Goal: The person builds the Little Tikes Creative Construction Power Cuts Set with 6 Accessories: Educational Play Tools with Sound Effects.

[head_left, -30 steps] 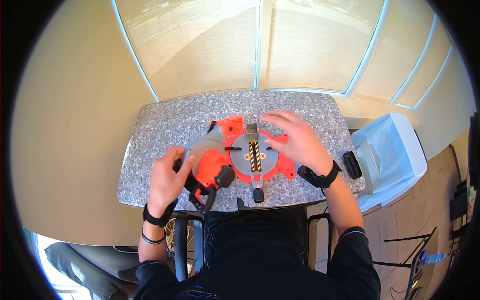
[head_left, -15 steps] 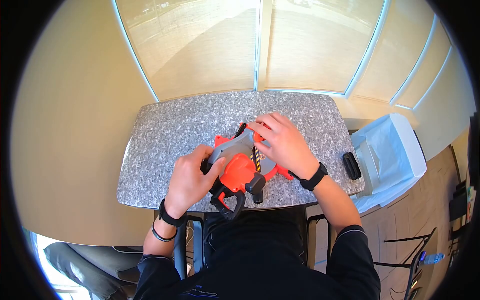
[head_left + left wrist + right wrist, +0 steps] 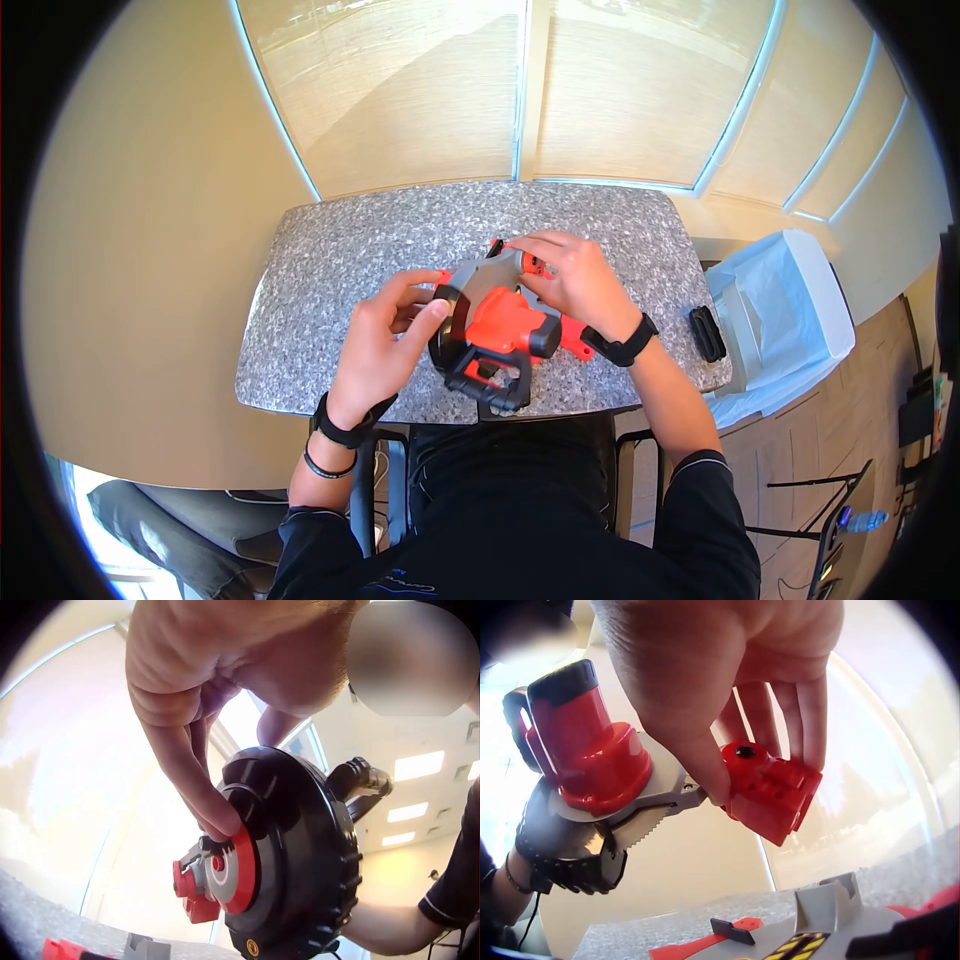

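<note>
A toy miter saw's upper part (image 3: 503, 322), with red motor housing, black handle and grey arm, is held over its round base. My left hand (image 3: 383, 335) grips its black blade guard (image 3: 296, 825), thumb on one side and fingers on the other. The thumb and fingers of my right hand (image 3: 583, 285) pinch the red block (image 3: 769, 799) at the far end of the arm. A toothed grey blade (image 3: 640, 829) shows beneath the arm. In the right wrist view, the base (image 3: 769, 949) with its upright grey bracket (image 3: 829, 904) lies below the red block.
The saw is over a speckled grey table (image 3: 330, 260). A black oblong object (image 3: 706, 333) lies by the table's right edge. Beyond that edge stands a bin with a light blue liner (image 3: 785, 320). Window blinds (image 3: 650, 100) face me behind the table.
My left hand has carried the saw's upper part rightward from beside the base to over it. My right hand, free a second ago, now pinches the red block.
</note>
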A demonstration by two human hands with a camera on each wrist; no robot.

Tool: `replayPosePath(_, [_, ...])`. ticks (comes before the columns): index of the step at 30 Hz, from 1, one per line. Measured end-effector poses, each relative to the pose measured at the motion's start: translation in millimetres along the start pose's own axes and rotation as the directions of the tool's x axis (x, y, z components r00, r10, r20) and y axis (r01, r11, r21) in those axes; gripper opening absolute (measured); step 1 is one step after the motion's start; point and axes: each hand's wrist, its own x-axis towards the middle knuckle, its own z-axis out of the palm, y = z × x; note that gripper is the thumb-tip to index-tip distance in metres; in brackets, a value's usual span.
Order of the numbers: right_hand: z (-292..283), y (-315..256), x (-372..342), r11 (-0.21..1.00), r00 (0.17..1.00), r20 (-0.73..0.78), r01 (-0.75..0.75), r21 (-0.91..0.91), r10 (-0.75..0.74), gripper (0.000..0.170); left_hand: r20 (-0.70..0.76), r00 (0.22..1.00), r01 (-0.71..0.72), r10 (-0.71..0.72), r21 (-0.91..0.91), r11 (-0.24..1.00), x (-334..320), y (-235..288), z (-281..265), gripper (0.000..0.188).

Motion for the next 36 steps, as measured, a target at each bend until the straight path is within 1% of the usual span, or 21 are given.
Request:
replayPosePath(2, [-0.4, 7.4, 2.3, 0.998, 1.000, -0.023, 0.015, 0.054, -0.014, 0.040, 0.062, 0.998, 0.007, 0.004, -0.175, 0.985, 1.5, -10.7, -3.0, 0.032])
replayPosePath(5, [-4.1, 21.1, 6.4, 0.993, 1.000, -0.020, -0.008, 0.121, 0.011, 0.041, 0.037, 0.997, -0.054, 0.065, -0.247, 0.968, 4.6, -18.9, -1.1, 0.034])
replayPosePath(8, [-10.8, 32.0, 11.5, 0.953, 0.988, 0.071, -0.149, 0.264, 0.135, 0.048, 0.043, 0.997, -0.054, 0.066, -0.232, 0.971, 8.4, -31.7, 1.4, 0.034])
replayPosePath(9, [-7.5, 39.5, 10.2, 0.953, 0.988, 0.072, -0.148, 0.264, 0.134, 0.048, 0.042, 0.997, -0.054, 0.065, -0.232, 0.971, 9.5, -36.6, 2.8, 0.034])
replayPosePath(11, [0.7, 53.4, 8.0, 0.879, 0.969, 0.107, -0.248, 0.408, 0.223, 0.049, 0.114, 0.993, -0.025, 0.036, -0.098, 0.995, 11.3, -45.8, 5.6, 0.033])
replayPosePath(12, [-4.2, 47.4, 15.6, 0.906, 0.958, 0.145, -0.280, 0.317, 0.246, 0.049, 0.112, 0.993, -0.025, 0.036, -0.099, 0.995, 11.7, -48.2, 7.1, 0.033])
replayPosePath(13, [2.0, 60.3, 15.8, 0.906, 0.959, 0.146, -0.280, 0.317, 0.245, 0.049, 0.150, 0.988, -0.019, 0.023, -0.028, 0.999, 11.6, -49.7, 9.4, 0.032])
replayPosePath(14, [13.8, 80.4, 12.9, 0.925, 0.976, 0.132, -0.207, 0.319, 0.173, 0.044, 0.187, 0.982, -0.016, 0.007, 0.044, 0.999, 11.4, -51.7, 11.9, 0.032])
replayPosePath(15, [17.0, 83.2, 14.3, 0.938, 0.988, 0.118, -0.133, 0.320, 0.100, 0.040, 0.187, 0.982, -0.017, 0.008, 0.044, 0.999, 10.7, -54.9, 14.5, 0.032])
replayPosePath(16, [20.9, 85.5, 14.3, 0.913, 0.996, 0.069, -0.086, 0.399, 0.064, 0.026, 0.215, 0.976, -0.033, 0.009, 0.108, 0.994, 10.2, -59.0, 17.5, 0.033])
replayPosePath(17, [23.4, 88.5, 14.9, 0.913, 0.996, 0.069, -0.087, 0.398, 0.064, 0.026, 0.244, 0.970, -0.051, 0.007, 0.171, 0.984, 9.5, -63.7, 20.4, 0.034])
replayPosePath(18, [22.6, 85.4, 18.8, 0.906, 0.969, 0.165, -0.233, 0.354, 0.185, 0.026, 0.244, 0.970, -0.050, 0.007, 0.171, 0.984, 8.9, -69.6, 23.3, 0.034])
replayPosePath(19, [22.3, 81.8, 22.0, 0.880, 0.919, 0.253, -0.372, 0.295, 0.304, 0.026, 0.257, 0.964, -0.123, 0.064, 0.219, 0.968, 8.0, -76.2, 26.5, 0.036])
replayPosePath(20, [19.1, 79.0, 24.1, 0.904, 0.894, 0.284, -0.399, 0.155, 0.346, 0.022, 0.272, 0.955, -0.193, 0.119, 0.266, 0.945, 6.7, -81.5, 29.1, 0.038])
replayPosePath(27, [-4.6, 30.8, 34.1, 0.799, 0.830, 0.313, -0.543, 0.260, 0.462, 0.021, 0.348, 0.935, -0.207, 0.069, 0.374, 0.904, -4.2, -95.9, 35.5, 0.043])
replayPosePath(29, [-14.1, 17.0, 40.3, 0.803, 0.839, 0.348, -0.521, 0.289, 0.419, 0.021, 0.408, 0.911, -0.226, 0.053, 0.390, 0.892, -5.1, -93.2, 34.8, 0.045])
replayPosePath(31, [-17.2, 7.9, 44.8, 0.671, 0.686, 0.486, -0.701, 0.241, 0.542, 0.034, 0.415, 0.909, -0.228, 0.048, 0.395, 0.890, -6.5, -97.2, 35.6, 0.045])
replayPosePath(32, [-9.1, 24.0, 42.9, 0.730, 0.710, 0.496, -0.653, 0.200, 0.500, 0.035, 0.423, 0.905, -0.231, 0.045, 0.400, 0.887, -7.2, -99.7, 36.2, 0.046])
replayPosePath(33, [-3.5, 29.7, 40.3, 0.731, 0.710, 0.497, -0.653, 0.199, 0.499, 0.035, 0.422, 0.906, -0.230, 0.044, 0.400, 0.887, -7.6, -101.8, 36.5, 0.046])
replayPosePath(35, [5.7, 39.5, 34.9, 0.799, 0.876, 0.328, -0.465, 0.381, 0.353, 0.019, 0.425, 0.905, -0.222, 0.036, 0.398, 0.890, -9.0, -105.8, 36.8, 0.047])
replayPosePath(36, [6.0, 38.1, 35.3, 0.799, 0.876, 0.330, -0.465, 0.382, 0.352, 0.019, 0.423, 0.905, -0.220, 0.035, 0.398, 0.891, -9.5, -107.3, 37.1, 0.047])
